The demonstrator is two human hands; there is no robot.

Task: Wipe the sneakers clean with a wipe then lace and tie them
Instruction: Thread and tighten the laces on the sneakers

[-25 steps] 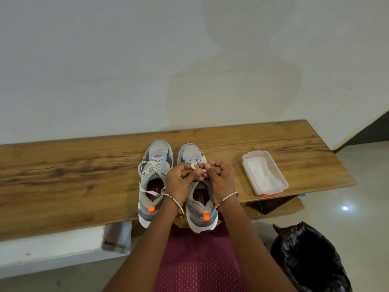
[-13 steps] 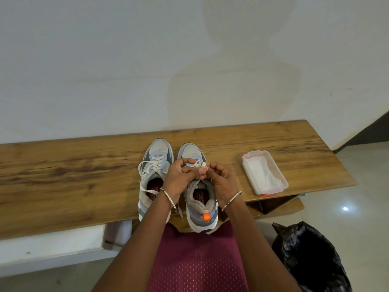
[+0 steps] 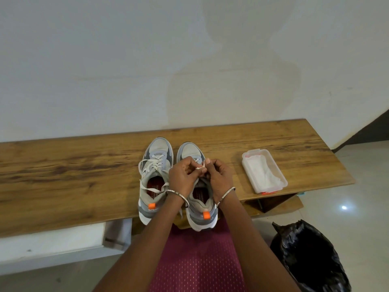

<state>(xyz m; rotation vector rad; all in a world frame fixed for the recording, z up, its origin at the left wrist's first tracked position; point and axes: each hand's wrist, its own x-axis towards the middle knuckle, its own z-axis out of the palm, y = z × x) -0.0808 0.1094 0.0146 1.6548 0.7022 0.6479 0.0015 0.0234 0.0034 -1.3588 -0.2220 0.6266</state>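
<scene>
Two grey and white sneakers with orange heel tabs stand side by side on the wooden bench (image 3: 73, 171), toes toward the wall. The left sneaker (image 3: 154, 178) has its white laces hanging loose over its sides. Over the tongue of the right sneaker (image 3: 200, 209) both my hands are closed around its white lace (image 3: 200, 166). My left hand (image 3: 183, 178) and my right hand (image 3: 219, 178) touch at the fingertips, pinching the lace between them. The lacing underneath is hidden by my hands.
A clear plastic box of white wipes (image 3: 264, 173) lies open on the bench to the right of the sneakers. A black bin bag (image 3: 309, 256) stands on the floor at lower right. The white wall rises right behind the bench.
My hands have shifted slightly on the right sneaker's lace, with the fingertips now pressed together higher over the tongue. The sneakers have not moved.
</scene>
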